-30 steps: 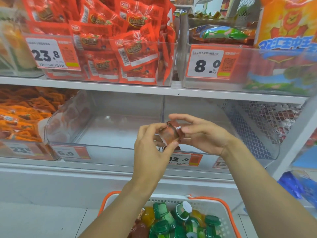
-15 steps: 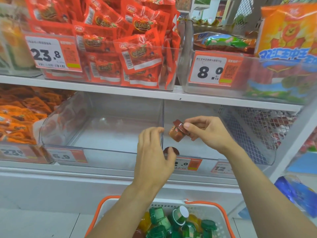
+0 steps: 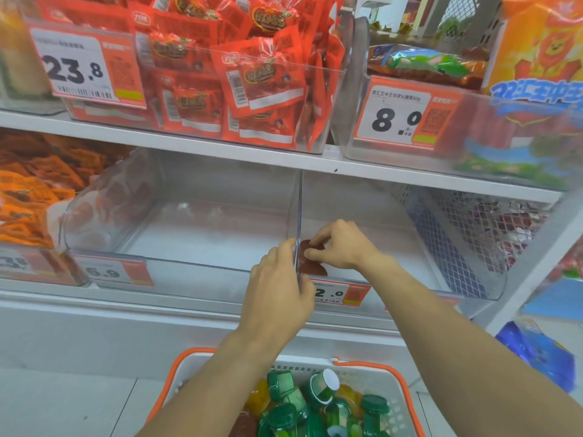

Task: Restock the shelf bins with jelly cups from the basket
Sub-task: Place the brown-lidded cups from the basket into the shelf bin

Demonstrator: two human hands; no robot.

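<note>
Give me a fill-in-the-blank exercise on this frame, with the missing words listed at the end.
1. The right hand holds a ____ jelly cup inside the clear bin.
2. The price tag above that bin reads ____.
3. The basket has an ____ rim.
4. Most jelly cups in the basket have ____ lids.

Missing words: brown; 8.0; orange; green

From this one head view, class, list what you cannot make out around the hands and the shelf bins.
- Left hand: seen from the back, so its fingertips and any hold are hidden.
- Brown jelly cup: mostly covered by the right hand and the bin divider.
- Price tag: first digit hidden by the left hand.
- Basket: cut off by the bottom edge.
</note>
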